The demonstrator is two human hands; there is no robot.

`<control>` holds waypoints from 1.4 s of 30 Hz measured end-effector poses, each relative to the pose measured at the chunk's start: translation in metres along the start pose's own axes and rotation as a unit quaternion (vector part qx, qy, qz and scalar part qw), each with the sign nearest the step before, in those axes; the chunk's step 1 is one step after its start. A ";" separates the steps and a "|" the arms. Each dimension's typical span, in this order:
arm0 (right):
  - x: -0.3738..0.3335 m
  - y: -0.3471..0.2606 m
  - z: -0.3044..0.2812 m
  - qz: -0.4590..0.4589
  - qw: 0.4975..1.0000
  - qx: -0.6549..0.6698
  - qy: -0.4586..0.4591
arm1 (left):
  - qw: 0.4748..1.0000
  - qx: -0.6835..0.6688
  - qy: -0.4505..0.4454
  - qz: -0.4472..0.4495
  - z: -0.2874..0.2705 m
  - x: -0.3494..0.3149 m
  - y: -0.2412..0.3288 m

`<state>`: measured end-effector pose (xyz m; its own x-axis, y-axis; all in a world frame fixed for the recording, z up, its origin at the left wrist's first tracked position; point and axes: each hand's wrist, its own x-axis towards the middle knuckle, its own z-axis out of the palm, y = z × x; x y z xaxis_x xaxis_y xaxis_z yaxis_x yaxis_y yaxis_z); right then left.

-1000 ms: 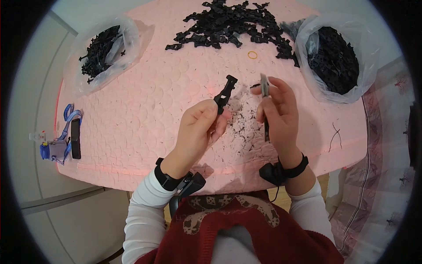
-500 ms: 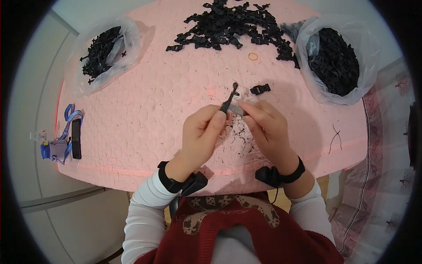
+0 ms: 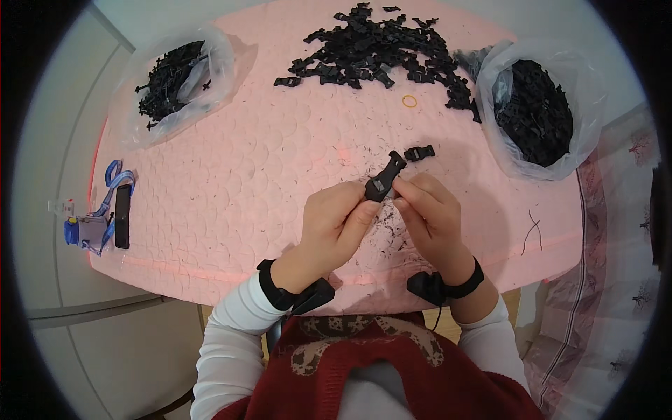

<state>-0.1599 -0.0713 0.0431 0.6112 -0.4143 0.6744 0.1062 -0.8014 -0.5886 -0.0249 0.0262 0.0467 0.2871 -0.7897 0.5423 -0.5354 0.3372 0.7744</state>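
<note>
Red knit top [image 3: 308, 381]: nearest, below the desk edge.
Wrists: a black strap [image 3: 276, 288] with a small box on the left, a similar strap [image 3: 469, 280] on the right.
Left hand [image 3: 330, 227]: its grip is closed, thumb and fingers clasping a black plastic buckle [image 3: 382, 183].
Right hand [image 3: 432, 208]: its grip is pinched just beside the buckle's right side, on a thin grey piece [image 3: 393, 194] that is mostly hidden.
Held buckle: tilted, above the desk [image 3: 210, 185] and its pink quilted cover.
Dark shavings [image 3: 389, 236]: scattered below and between the hands.
Crossed black strands [image 3: 533, 236]: right side of the desk.
Black phone [image 3: 122, 217]: left edge, beside a blue lanyard [image 3: 112, 170].
Second buckle [image 3: 420, 153]: lying just beyond the held one.
Yellow rubber band [image 3: 409, 101]: farther out.
Clear bags: left one [image 3: 222, 70] and right one [image 3: 591, 105], both holding black parts.
Buckle pile [image 3: 378, 52]: far side, heaped.
</note>
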 end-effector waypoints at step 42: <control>-0.001 0.003 -0.017 0.255 0.920 0.297 -0.004 | 0.960 -0.150 -0.135 -0.195 0.006 0.002 0.002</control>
<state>-0.1729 -0.0809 0.0481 0.7057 -0.6662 0.2411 0.2119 -0.1262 -0.9691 -0.0304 0.0222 0.0471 0.1816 -0.9762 0.1184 -0.1635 0.0888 0.9825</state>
